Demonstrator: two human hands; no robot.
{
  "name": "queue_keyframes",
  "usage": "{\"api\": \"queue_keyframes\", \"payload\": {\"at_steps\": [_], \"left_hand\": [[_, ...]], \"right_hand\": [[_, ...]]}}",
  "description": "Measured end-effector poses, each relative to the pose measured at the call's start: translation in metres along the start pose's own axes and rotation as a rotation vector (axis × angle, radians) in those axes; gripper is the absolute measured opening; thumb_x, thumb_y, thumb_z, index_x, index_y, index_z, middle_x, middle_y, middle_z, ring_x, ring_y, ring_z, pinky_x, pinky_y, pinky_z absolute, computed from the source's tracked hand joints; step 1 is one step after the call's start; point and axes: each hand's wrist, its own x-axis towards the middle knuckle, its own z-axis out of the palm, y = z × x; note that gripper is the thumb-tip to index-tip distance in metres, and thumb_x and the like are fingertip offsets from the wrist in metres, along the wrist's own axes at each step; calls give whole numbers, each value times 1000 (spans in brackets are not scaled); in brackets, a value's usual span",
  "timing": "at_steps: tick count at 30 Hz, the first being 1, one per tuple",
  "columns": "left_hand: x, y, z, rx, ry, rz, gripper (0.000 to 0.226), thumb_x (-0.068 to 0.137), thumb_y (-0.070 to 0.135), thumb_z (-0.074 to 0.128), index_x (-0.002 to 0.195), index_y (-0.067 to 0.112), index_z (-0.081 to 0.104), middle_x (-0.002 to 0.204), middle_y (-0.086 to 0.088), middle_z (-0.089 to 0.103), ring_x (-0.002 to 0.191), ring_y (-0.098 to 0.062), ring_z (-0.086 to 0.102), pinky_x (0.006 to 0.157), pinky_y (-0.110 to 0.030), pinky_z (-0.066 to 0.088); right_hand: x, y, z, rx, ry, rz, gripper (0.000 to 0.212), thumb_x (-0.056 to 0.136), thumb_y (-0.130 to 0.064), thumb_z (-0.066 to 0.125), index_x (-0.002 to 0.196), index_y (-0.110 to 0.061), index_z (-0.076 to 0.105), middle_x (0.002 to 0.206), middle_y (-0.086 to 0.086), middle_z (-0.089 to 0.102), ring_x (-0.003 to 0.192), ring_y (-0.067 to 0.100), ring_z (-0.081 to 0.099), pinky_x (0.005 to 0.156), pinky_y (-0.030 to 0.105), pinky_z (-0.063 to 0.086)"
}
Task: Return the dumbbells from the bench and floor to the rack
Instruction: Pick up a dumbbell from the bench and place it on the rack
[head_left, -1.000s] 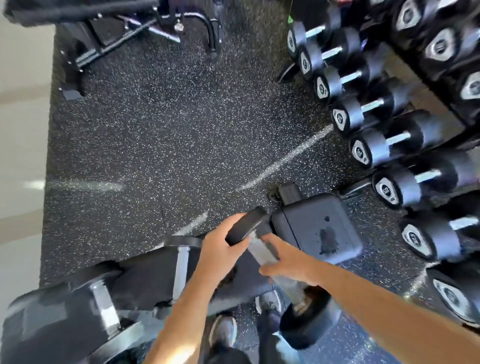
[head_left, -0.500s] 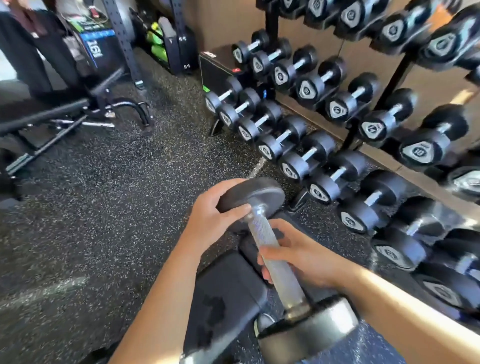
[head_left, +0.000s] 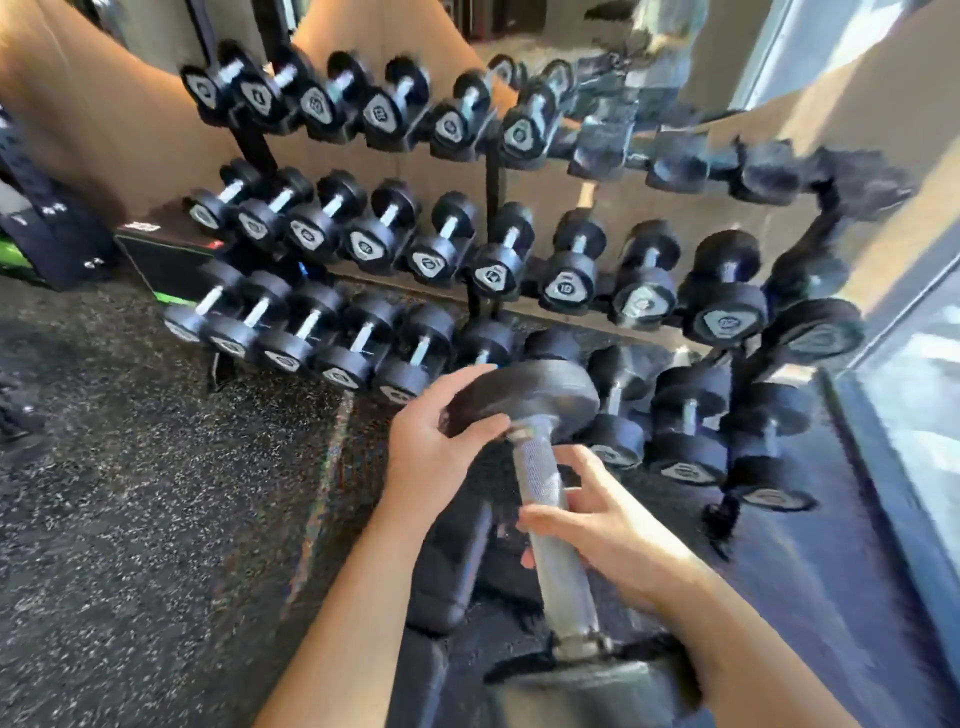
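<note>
**Dumbbell up, facing the rack**

The person holds the black rubber-headed dumbbell with knurled steel handle (head_left: 540, 499) steeply tilted in the air above the black padded bench (head_left: 447, 571). The left hand (head_left: 431, 441) grips the rim of its upper head; the right hand (head_left: 597, 519) curls round the handle. The three-tier black steel rack (head_left: 491, 197) stands just ahead, rows loaded
</note>
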Motion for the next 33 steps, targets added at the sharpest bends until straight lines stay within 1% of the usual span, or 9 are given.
{"api": "queue_keyframes", "payload": {"at_steps": [4,8,11,15,17,20,24,28,33], "left_hand": [[31,-4,66,-97,-142,18,44,72,0,70,103,30,62,108,-1,66,101,-13,62,88,-25,47],[65,-6,149,-218,-271,0,43,71,-8,68,104,20,63,100,5,68,96,-10,64,84,-19,48],[92,-8,217,-249,-366,-15,42,71,-7,68,108,13,63,102,-1,69,97,-13,64,84,-21,48],[126,-12,305,-252,-431,-15,47,70,-8,69,99,29,66,93,15,71,94,-7,64,79,-15,47],[142,-16,344,-223,-440,-16,50,69,-6,70,96,36,65,92,18,71,93,-4,64,80,-15,48],[165,-23,389,-209,-454,-22,47,70,0,72,99,36,65,103,10,69,99,-8,63,87,-26,49],[195,-32,431,-197,-491,-32,45,70,4,72,102,34,65,107,7,68,101,-9,62,89,-29,48],[228,-40,466,-194,-530,-15,49,70,2,71,100,39,64,96,19,71,95,-3,63,77,-13,48],[283,-59,511,-250,-593,-19,47,70,-1,70,97,37,67,95,20,71,95,-5,63,81,-14,47]], "right_hand": [[-6,5,-58,95,146,-7,32,83,1,58,102,-21,45,79,16,64,54,22,63,51,29,54],[-9,13,-129,115,293,38,37,84,-3,61,112,-20,43,90,18,63,58,23,65,54,31,55],[-11,20,-188,168,363,39,35,83,-3,62,106,-22,44,89,20,63,58,22,66,55,32,56],[-10,29,-266,176,444,39,35,83,-4,61,106,-23,43,84,12,64,54,12,66,48,21,52],[-7,32,-302,182,475,39,36,83,-2,61,104,-25,42,81,10,63,54,11,66,48,20,51],[0,34,-348,207,504,43,39,82,-1,62,108,-24,44,84,11,62,59,19,66,53,27,55],[13,34,-394,211,528,58,42,81,-6,64,111,-28,45,89,14,66,63,21,69,57,26,55],[33,33,-432,248,519,59,41,79,-7,66,106,-31,45,95,17,65,70,25,70,64,33,56],[76,29,-481,318,583,66,40,80,-2,65,102,-29,46,91,14,62,64,23,69,58,30,55]]}}
